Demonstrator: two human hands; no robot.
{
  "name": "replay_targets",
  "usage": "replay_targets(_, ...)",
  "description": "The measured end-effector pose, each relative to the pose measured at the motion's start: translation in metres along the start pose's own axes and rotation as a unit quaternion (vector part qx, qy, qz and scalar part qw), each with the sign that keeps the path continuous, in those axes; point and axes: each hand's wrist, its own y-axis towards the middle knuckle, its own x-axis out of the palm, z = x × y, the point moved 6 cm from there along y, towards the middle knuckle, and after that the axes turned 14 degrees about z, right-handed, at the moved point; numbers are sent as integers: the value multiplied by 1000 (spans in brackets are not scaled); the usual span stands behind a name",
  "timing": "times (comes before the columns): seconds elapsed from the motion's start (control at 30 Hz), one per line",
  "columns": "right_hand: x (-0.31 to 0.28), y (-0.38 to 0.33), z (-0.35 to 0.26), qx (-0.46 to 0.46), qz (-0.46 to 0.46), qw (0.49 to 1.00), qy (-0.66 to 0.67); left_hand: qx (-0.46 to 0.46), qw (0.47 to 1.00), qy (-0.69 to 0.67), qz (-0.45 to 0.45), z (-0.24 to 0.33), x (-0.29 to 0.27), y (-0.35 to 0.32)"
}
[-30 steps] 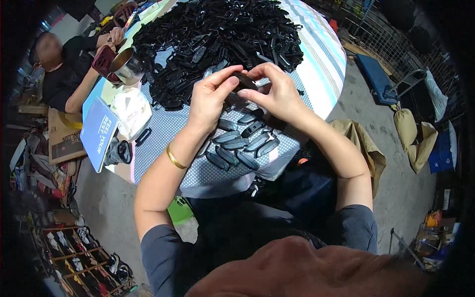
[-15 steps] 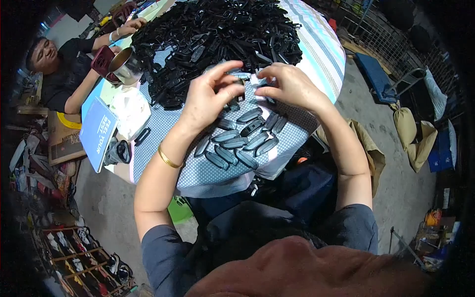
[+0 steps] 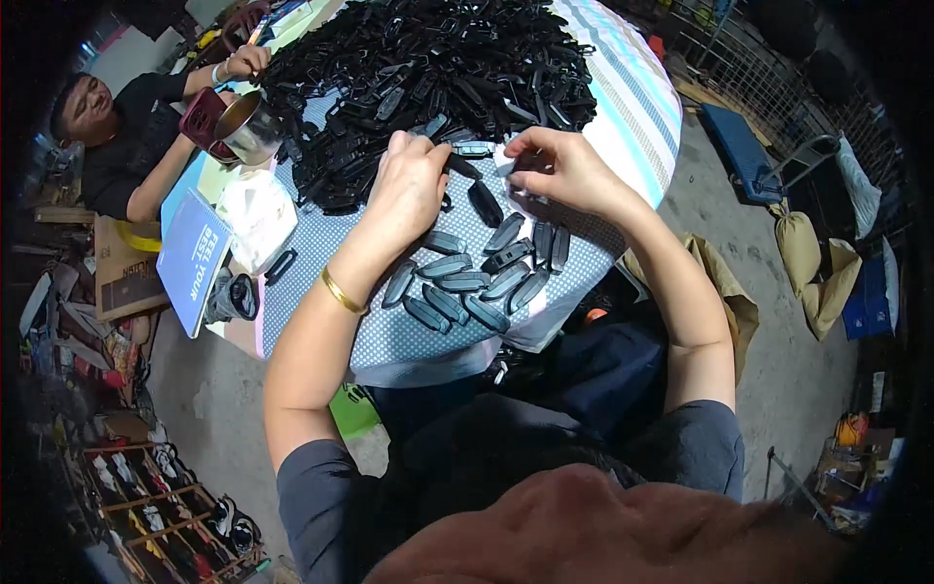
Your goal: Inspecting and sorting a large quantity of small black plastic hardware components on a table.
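My left hand (image 3: 404, 185) is at the near edge of a big heap of black plastic pieces (image 3: 438, 78), its fingers curled down and its thumb hidden. A slim black plastic piece (image 3: 461, 167) shows at its fingertips. My right hand (image 3: 562, 170) hovers just to the right, thumb and forefinger bent but apart. A small white item (image 3: 504, 161) is close to those fingertips; whether they touch it I cannot tell. Between the hands lies a single black oval piece (image 3: 484, 203). Nearer to me, several elongated dark pieces with grey faces (image 3: 463, 281) lie in a loose cluster on the patterned tablecloth (image 3: 389, 355).
A metal cup (image 3: 249, 128), a dark red phone (image 3: 202, 119), a white plastic bag (image 3: 255, 219) and a blue booklet (image 3: 193, 258) stand along the left side. Another person (image 3: 126, 136) sits beyond them, forearms at the table. A blue flat cart (image 3: 736, 151) is on the floor at right.
My left hand has turned over and its fingers have closed. An oval piece now shows between the hands, and the right side of the cluster has shifted slightly. The right hand has barely moved.
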Motion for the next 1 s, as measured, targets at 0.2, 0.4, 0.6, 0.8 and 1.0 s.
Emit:
replay_targets(0.2,-7,-2,6,-58,-72,976,-195,10,994,18,108,-5,-15,7)
replay_targets(0.4,-13,-5,-23,-34,112,991,66,-431,693,-577,-15,-15,16,-10)
replay_targets(0.6,10,-13,-29,23,130,978,160,-469,601,-647,-7,0,27,-20)
replay_targets(0.8,12,-13,-37,-60,163,981,85,-475,637,-606,44,-1,24,-22)
replay_targets(1.0,11,-17,-42,-58,197,976,64,-408,729,-545,79,10,12,-19)
